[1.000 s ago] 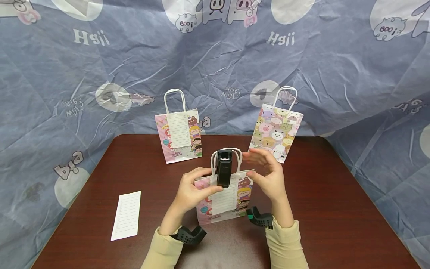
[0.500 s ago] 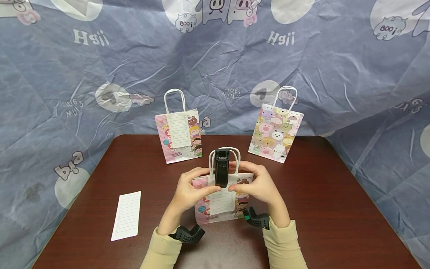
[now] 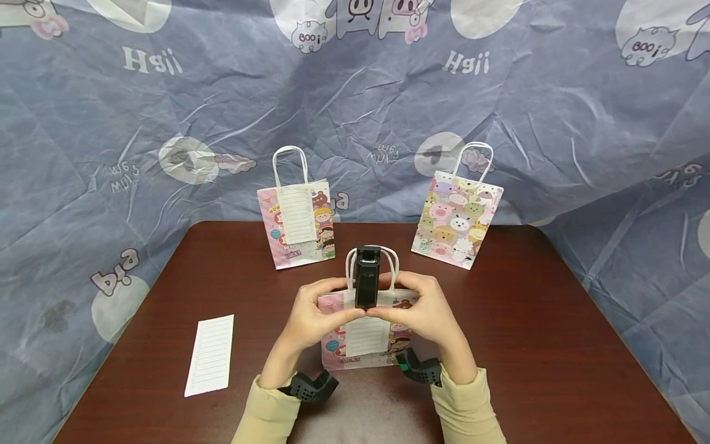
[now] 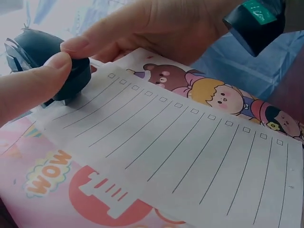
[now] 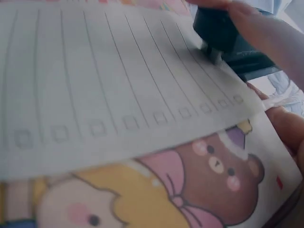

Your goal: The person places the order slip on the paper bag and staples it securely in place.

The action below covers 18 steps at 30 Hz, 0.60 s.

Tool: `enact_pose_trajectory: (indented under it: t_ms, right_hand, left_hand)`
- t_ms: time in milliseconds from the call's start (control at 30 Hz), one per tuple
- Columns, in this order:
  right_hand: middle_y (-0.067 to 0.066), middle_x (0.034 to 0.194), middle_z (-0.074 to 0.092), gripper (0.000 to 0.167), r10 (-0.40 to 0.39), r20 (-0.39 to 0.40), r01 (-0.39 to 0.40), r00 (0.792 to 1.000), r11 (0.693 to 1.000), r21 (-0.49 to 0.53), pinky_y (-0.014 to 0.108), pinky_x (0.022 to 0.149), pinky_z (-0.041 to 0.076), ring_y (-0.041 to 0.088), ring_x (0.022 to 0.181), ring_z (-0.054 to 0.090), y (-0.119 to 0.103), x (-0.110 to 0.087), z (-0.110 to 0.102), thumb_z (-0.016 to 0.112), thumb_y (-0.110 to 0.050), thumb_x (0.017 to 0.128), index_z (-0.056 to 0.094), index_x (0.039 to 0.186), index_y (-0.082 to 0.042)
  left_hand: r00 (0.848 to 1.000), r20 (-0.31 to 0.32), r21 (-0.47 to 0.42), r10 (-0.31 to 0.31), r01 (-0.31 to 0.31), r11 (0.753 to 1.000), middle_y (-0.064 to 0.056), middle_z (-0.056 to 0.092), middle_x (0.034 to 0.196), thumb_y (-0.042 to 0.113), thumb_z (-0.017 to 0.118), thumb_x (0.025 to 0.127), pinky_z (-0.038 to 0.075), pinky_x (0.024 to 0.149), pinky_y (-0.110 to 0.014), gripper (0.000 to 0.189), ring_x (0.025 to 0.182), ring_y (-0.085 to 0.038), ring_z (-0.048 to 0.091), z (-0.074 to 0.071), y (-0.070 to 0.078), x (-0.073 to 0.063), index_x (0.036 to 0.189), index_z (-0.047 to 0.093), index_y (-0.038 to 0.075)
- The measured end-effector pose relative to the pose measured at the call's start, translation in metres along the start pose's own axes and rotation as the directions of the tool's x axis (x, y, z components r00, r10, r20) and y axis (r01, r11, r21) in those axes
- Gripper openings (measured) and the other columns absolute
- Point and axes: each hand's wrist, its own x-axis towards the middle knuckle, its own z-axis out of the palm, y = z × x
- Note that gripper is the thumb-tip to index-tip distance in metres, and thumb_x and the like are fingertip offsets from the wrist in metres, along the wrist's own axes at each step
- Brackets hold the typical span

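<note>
A black stapler point(image 3: 367, 280) straddles the top edge of a pink cartoon paper bag point(image 3: 333, 357) in the middle of the table. Under its near end lies a lined paper slip point(image 3: 366, 339) against the bag's front. My left hand point(image 3: 315, 313) grips the stapler from the left, thumb on its near end, fingers behind the bag. From the right, my right hand point(image 3: 426, 311) grips it too. Both thumb tips meet on the stapler point(image 4: 52, 61) in the left wrist view. The fingers behind the bag are mostly hidden.
A matching pink bag point(image 3: 267, 213) with a lined slip on its front stands at the back left. At the back right stands an animal-print bag point(image 3: 457, 216). A loose lined slip point(image 3: 209, 354) lies on the left of the brown table point(image 3: 554, 345).
My right hand has come in from the right onto the stapler, its thumb now beside the left one. The stapler and bag have shifted only slightly; my left hand has kept its grip.
</note>
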Motion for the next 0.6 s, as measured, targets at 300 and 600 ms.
enact_pose_trajectory:
  t_ms: [300, 600]
  right_hand:
    - [0.016, 0.093, 0.068, 0.035, -0.048, -0.034, 0.05, 0.998, 0.998, 0.033, 0.026, 0.054, 0.05, 0.016, 0.076, 0.06, 0.013, 0.002, 0.008, 0.078, 0.011, 0.066, 0.065, 0.099, 0.007]
    - [0.006, 0.09, 0.069, 0.035, -0.065, -0.073, 0.072, 0.995, 0.991, 0.109, 0.023, 0.047, 0.046, 0.006, 0.064, 0.055, 0.044, -0.002, 0.013, 0.08, 0.011, 0.065, 0.068, 0.096, 0.0]
  left_hand:
    - [0.998, -0.066, 0.092, -0.016, 0.022, 0.996, -0.02, 0.068, 0.095, -0.008, 0.08, 0.065, 0.049, 0.081, -0.03, 0.036, 0.091, -0.022, 0.064, 0.004, 0.002, 0.0, 0.099, 0.067, -0.009]
    - [0.995, -0.088, 0.099, 0.047, -0.038, 0.994, -0.02, 0.067, 0.091, -0.012, 0.078, 0.064, 0.049, 0.081, -0.028, 0.036, 0.087, -0.028, 0.064, 0.006, 0.003, 0.0, 0.097, 0.066, -0.01]
